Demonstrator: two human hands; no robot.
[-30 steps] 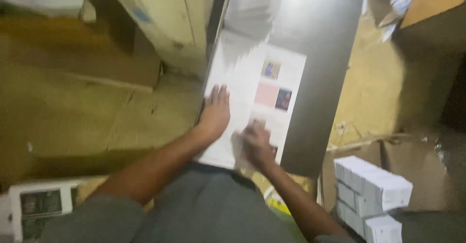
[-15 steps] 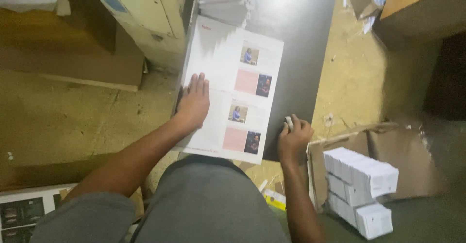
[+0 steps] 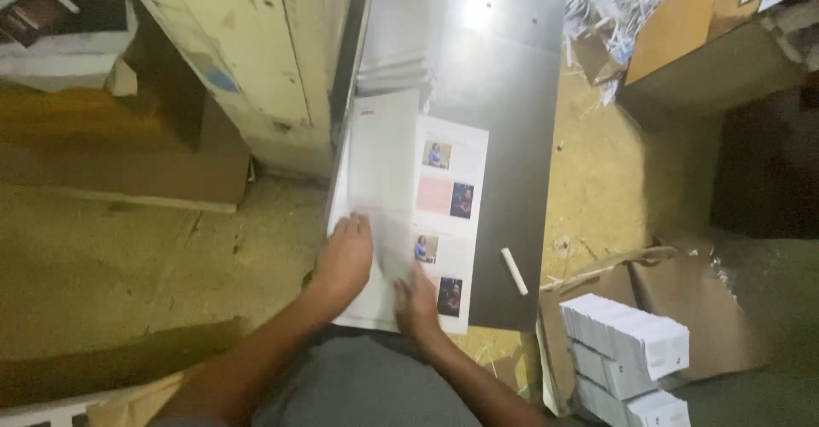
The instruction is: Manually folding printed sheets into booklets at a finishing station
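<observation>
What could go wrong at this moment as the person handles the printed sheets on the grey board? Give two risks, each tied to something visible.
1. The white stick lies loose near the grey board edge; a nudge from the right hand might roll it off.
2. The printed sheets overhang the board's near edge under the left hand, so they could slip or crease.

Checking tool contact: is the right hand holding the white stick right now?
No. The white stick lies alone on the dark board, while the right hand presses flat on the printed sheet.
</observation>
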